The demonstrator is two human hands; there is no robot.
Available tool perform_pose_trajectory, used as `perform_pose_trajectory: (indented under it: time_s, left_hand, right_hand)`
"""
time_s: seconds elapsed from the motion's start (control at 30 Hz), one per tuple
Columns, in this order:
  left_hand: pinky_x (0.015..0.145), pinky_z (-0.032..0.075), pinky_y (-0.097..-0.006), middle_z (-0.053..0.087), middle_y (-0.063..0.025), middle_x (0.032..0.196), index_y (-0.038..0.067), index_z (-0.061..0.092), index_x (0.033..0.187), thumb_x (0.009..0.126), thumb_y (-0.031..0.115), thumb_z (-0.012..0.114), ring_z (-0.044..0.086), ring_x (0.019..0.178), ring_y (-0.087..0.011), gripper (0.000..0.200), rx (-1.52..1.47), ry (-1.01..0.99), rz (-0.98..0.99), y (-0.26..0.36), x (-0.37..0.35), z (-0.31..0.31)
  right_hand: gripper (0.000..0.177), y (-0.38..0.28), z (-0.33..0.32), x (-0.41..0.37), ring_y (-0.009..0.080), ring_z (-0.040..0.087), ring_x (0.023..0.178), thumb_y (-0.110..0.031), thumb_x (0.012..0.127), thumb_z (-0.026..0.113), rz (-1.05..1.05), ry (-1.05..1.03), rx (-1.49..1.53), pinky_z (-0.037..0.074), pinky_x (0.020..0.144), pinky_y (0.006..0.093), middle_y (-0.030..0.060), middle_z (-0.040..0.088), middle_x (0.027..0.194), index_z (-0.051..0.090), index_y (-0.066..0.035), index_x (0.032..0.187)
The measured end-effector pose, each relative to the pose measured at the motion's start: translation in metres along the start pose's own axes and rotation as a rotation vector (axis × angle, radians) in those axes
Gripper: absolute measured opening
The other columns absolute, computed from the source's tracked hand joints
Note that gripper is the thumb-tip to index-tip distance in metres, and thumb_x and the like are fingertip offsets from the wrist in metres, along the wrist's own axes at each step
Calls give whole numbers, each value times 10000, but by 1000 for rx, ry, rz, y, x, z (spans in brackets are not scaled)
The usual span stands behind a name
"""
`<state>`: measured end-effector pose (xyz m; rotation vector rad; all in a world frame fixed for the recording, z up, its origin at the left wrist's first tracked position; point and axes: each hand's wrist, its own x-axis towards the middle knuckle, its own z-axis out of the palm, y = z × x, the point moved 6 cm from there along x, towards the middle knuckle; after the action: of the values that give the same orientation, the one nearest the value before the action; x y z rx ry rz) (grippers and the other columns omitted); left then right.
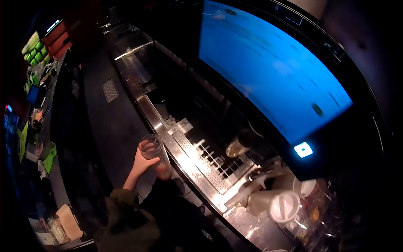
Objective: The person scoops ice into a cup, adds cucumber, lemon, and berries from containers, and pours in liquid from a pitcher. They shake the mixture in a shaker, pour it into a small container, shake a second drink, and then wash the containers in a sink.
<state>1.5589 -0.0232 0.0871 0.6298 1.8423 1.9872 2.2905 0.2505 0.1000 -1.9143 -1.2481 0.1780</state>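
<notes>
1 hand, the left [143,163], is closed around a clear tumbler [160,152], thumb nearside, fingers wrapped behind, presumably for a secure side grip. Tumbler sits just beside the steel counter edge [191,163]; the metal grid [218,160] likely serves drainage. Right hand not visible; finger state undeterminable.

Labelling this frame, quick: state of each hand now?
Left hand: closed around a clear glass.
Right hand: not in view, can't tell.
</notes>
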Motion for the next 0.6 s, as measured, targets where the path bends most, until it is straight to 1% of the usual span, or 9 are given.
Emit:
perform_pose_trajectory:
  time_s: [0.17, 0.27, 0.3, 0.33, 0.37, 0.43, 0.53, 0.57, 0.6]
  left_hand:
    - [909, 410, -343, 481, -124, 1147, 0, 332, 1251, 503, 125, 842, 490, 1072, -224, 914, 143, 33, 15, -21, 68, -76]
    - [897, 417, -351, 505, -145, 1140, -22, 349, 1236, 464, 219, 862, 507, 1065, -240, 958, 192, 1, 19, -14, 124, -130]
    - [890, 423, -352, 509, -139, 1140, -14, 358, 1230, 460, 220, 857, 507, 1068, -236, 947, 197, 6, 28, -7, 147, -152]
    - [883, 430, -354, 512, -134, 1139, -7, 367, 1223, 456, 220, 853, 508, 1071, -231, 936, 205, 10, 19, -2, 160, -173]
    - [875, 434, -350, 515, -132, 1136, -1, 375, 1214, 453, 220, 849, 512, 1066, -230, 923, 290, 17, -6, 9, 171, -193]
    - [859, 444, -342, 521, -128, 1129, 11, 393, 1195, 446, 219, 841, 520, 1057, -228, 898, 460, 25, -38, 33, 199, -233]
    - [843, 453, -343, 531, -129, 1112, 18, 411, 1168, 443, 204, 823, 537, 1025, -237, 854, 680, 46, -205, 31, 223, -290]
    - [840, 454, -346, 534, -131, 1106, 20, 415, 1161, 447, 196, 814, 543, 1010, -242, 837, 705, 65, -237, 36, 231, -304]
    - [837, 456, -350, 537, -132, 1101, 21, 419, 1154, 451, 189, 804, 550, 995, -248, 819, 729, 83, -270, 41, 239, -319]
  right_hand:
    - [449, -142, 79, -212, 231, 582, 724, -226, 627, 783, 17, -916, 13, 494, 680, 344, 96, 593, 774, 551, 10, 931]
    - [441, -260, 149, -326, 225, 580, 729, -212, 629, 779, -122, -1242, 85, 489, 683, 336, 93, 590, 769, 547, 9, 931]
    - [438, -316, 179, -356, 223, 579, 730, -208, 629, 778, -201, -1280, 144, 488, 684, 333, 92, 588, 767, 545, 9, 931]
    - [391, -429, 203, -385, 190, 561, 765, -155, 634, 756, -215, -1264, 209, 454, 698, 292, 83, 584, 794, 528, -6, 915]
    - [410, -468, 250, -409, 204, 582, 840, -107, 673, 725, -371, -1224, 280, 470, 735, 322, 119, 616, 946, 541, -1, 1023]
    - [442, -552, 346, -472, 195, 561, 912, -104, 691, 698, -635, -1195, 512, 442, 798, 303, 113, 578, 1033, 511, -10, 1080]
    - [445, -668, 480, -571, 167, 556, 924, -147, 694, 737, -564, -1332, 781, 450, 792, 293, 77, 583, 1001, 503, -23, 1052]
    - [415, -704, 519, -602, 159, 554, 911, -138, 695, 740, -708, -1286, 805, 451, 783, 289, 74, 585, 986, 508, -27, 1021]
    - [426, -735, 558, -633, 195, 559, 891, -148, 681, 746, -674, -1269, 833, 450, 782, 301, 96, 579, 951, 506, -17, 1008]
